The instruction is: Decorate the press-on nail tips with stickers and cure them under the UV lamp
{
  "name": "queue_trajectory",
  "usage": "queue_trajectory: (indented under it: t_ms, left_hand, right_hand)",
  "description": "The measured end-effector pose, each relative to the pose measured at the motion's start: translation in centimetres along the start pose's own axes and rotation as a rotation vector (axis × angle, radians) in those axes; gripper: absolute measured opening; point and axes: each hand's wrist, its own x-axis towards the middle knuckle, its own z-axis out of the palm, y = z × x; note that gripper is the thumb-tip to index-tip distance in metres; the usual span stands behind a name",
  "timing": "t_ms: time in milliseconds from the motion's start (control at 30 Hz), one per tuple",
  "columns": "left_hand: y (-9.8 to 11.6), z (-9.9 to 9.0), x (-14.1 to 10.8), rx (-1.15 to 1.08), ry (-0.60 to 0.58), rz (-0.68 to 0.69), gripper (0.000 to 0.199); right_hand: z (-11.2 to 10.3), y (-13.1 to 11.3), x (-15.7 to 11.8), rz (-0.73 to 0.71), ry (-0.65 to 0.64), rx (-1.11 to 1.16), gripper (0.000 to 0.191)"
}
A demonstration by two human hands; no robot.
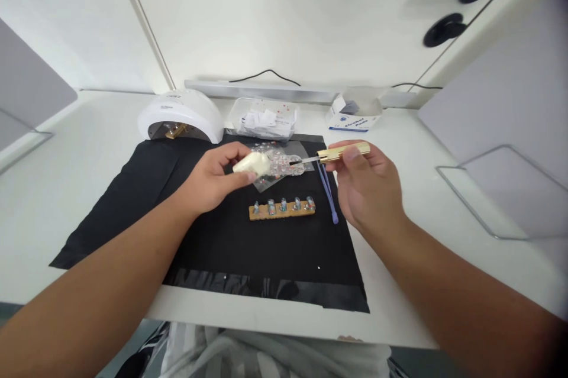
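My left hand [215,177] is closed around a cream-white nail polish bottle [252,164], tilted with its neck toward the right. Between the fingers of my right hand [370,189] is a gold-handled brush cap [344,152], whose dark bristle tip points left, apart from the bottle. Below both hands, a tan strip [281,212] holds several decorated false nails [283,204] upright in a row. Behind the bottle and brush lies a clear sheet of small gems [284,164], partly covered by them. Blue-purple tweezers [327,193] rest beside my right hand.
A white nail lamp [181,109] stands at the back left, with another tan strip [176,131] inside. Behind the black mat [266,254] are a plastic tub of white wipes [264,119] and an opened alcohol pads box [355,112]. Wire stands [483,191] flank the table.
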Motion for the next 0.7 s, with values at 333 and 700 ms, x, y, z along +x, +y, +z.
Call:
queue_trajectory:
  t_ms: [333,700]
  left_hand:
    - [-1.3,0.2,0.9,-0.332,0.246,-0.099,0.015]
    - [-1.1,0.6,0.9,-0.286,0.186,-0.107,0.015]
  right_hand:
    - [0.5,-1.1,-2.1,-0.131,-0.507,-0.382,0.014]
    - [1.0,-0.9,-2.0,-0.232,-0.514,-0.51,0.011]
